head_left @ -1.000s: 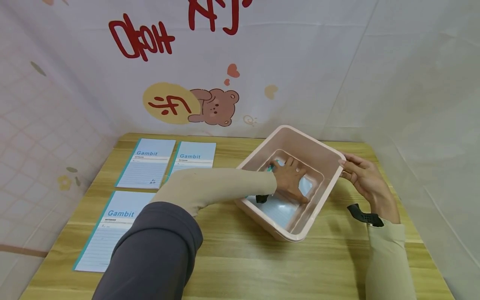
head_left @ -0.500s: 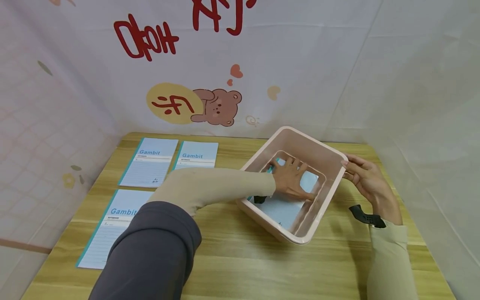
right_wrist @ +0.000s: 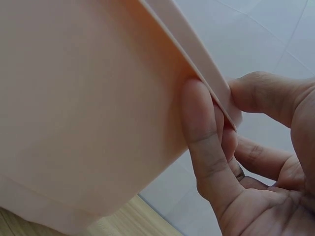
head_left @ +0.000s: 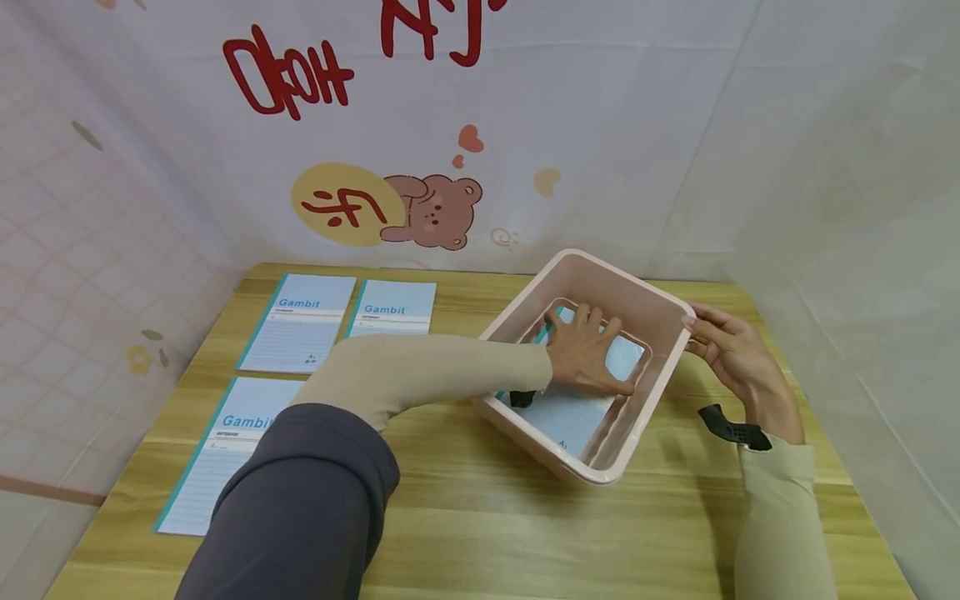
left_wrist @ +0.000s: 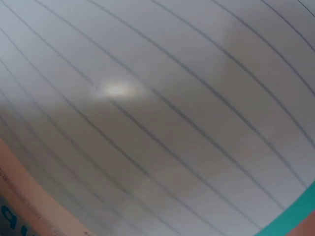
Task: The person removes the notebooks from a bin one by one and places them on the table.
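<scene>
A pale pink plastic bin [head_left: 517,433] stands turned at an angle on the table. Inside it lies a white and light-blue notebook [head_left: 562,417] with a teal spine; its ruled cover [left_wrist: 147,147] fills the left wrist view. My left hand [head_left: 585,354] reaches down into the bin and rests spread over that notebook, hiding its middle. The thumb reaches toward the notebook's right edge. At the bin's right corner my right hand [head_left: 735,354] pinches the rim [right_wrist: 206,73], thumb on one side and fingers [right_wrist: 202,128] under the lip.
To the left lie three similar "Gambit" notebooks: one at the back left [head_left: 300,325], a smaller one [head_left: 393,304] beside it, and one at the front [head_left: 217,458]. My left sleeve partly covers the last two. A printed white curtain [head_left: 600,125] closes off the back.
The notebook in the bin has shifted a little to the right and away and lies flatter, with less glare. My left thumb and fingers have spread with it. The right hand keeps its hold.
</scene>
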`<move>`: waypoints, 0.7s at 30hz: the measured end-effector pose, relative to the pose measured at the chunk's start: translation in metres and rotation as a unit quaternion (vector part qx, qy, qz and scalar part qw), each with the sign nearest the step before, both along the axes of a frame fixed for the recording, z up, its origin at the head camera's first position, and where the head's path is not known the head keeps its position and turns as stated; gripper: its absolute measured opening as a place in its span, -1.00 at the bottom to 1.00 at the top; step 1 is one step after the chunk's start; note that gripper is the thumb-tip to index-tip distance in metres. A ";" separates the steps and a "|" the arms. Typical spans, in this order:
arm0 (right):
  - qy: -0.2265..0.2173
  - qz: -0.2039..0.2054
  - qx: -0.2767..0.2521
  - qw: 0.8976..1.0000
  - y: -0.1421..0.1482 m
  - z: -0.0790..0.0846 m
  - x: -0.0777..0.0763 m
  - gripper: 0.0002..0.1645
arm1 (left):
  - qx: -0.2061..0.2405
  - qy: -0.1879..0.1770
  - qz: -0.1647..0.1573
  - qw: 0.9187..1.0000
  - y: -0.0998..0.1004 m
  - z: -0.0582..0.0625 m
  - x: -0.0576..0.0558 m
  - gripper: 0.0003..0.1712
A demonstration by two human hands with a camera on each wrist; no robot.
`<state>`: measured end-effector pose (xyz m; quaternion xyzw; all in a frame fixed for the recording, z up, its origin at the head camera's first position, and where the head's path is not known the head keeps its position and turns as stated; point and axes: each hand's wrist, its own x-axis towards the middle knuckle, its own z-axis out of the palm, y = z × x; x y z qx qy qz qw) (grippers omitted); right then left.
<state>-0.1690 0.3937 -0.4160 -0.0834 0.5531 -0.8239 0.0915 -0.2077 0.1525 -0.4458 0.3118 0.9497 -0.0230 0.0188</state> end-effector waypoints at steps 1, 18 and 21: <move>0.000 -0.001 0.003 1.000 0.000 0.000 0.000 -0.65 | 0.007 0.001 -0.001 1.000 -0.001 0.002 0.000 0.20; -0.002 -0.006 0.008 1.000 -0.001 0.002 0.003 -0.65 | 0.061 -0.014 -0.002 0.998 -0.006 0.045 -0.007 -0.02; 0.000 -0.005 0.009 1.000 -0.001 0.002 0.004 -0.65 | 0.059 -0.023 -0.001 0.998 -0.006 0.059 -0.009 0.09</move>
